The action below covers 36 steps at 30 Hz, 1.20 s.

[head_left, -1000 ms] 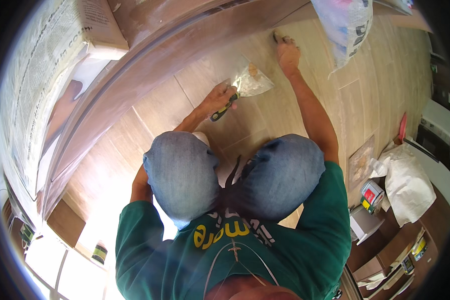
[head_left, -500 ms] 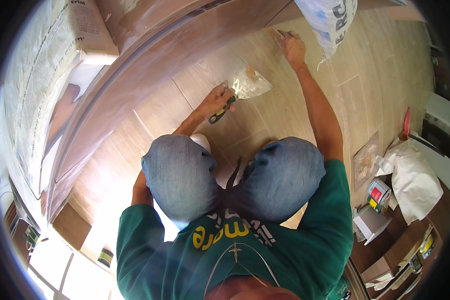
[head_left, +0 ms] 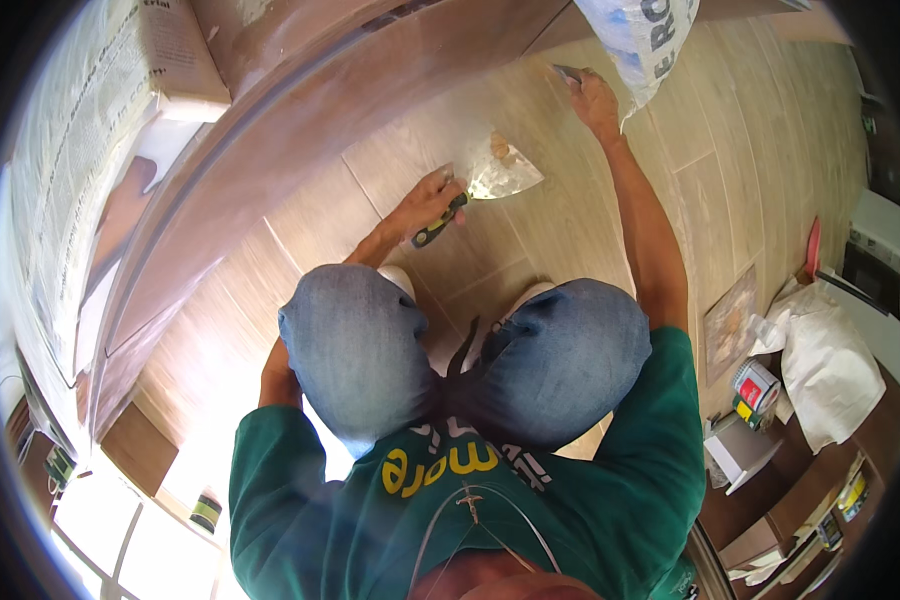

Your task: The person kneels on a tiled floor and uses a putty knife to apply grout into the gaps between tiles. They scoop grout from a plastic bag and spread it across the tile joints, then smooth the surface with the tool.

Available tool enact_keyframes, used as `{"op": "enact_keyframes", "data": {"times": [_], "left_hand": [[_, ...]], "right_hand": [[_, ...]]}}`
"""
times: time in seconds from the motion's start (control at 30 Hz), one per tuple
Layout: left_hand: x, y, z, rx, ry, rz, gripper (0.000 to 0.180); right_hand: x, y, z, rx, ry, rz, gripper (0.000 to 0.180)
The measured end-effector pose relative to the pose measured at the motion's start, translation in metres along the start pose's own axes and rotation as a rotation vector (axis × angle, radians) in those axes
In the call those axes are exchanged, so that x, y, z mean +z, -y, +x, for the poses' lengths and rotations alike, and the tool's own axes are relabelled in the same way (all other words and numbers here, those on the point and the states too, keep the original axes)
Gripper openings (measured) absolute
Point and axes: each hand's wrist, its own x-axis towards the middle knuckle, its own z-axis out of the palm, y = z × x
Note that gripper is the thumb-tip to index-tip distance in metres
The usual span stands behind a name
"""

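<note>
Plainly, the left hand (head_left: 430,202) is wrapped around the black-and-yellow handle of a broad scraper (head_left: 507,178), whose pale blade points away to the right over the plank floor (head_left: 510,238), bearing a tan lump (head_left: 499,146); whether the blade touches the planks cannot be told. Further out, the right hand (head_left: 595,106) is closed on a small dark tool (head_left: 568,73), its shape partly hidden by the fingers. Just beside that hand hangs a printed white bag (head_left: 645,50). Well off to the right, a can (head_left: 756,387) stands near a crumpled white sack (head_left: 832,365)
</note>
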Motion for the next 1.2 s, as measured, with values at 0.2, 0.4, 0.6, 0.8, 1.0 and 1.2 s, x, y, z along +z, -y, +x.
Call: {"op": "enact_keyframes", "data": {"times": [0.2, 0.4, 0.6, 0.8, 1.0, 1.2], "left_hand": [[0.003, 0.006, 0.010, -0.052, 0.049, 0.059, 0.023], [0.002, 0.000, 0.000, -0.018, 0.037, 0.051, 0.024], [-0.003, 0.006, -0.003, -0.023, 0.020, 0.055, 0.023], [0.004, -0.004, -0.003, -0.006, 0.035, 0.025, 0.024], [0.003, -0.007, -0.006, -0.039, -0.020, 0.017, 0.025], [-0.013, 0.008, 0.007, -0.056, 0.010, -0.059, 0.026]], "right_hand": [[0.025, 0.032, -0.039, 0.061, 0.034, -0.405, 0.044], [-0.007, 0.051, -0.044, 0.070, 0.118, -0.374, 0.049], [0.003, 0.069, -0.065, -0.074, 0.010, -0.307, 0.045], [0.013, 0.019, -0.026, 0.000, -0.096, -0.280, 0.040], [0.022, 0.051, -0.031, -0.059, 0.116, -0.402, 0.032], [-0.041, 0.053, -0.051, 0.092, 0.162, 0.347, 0.027]]}}
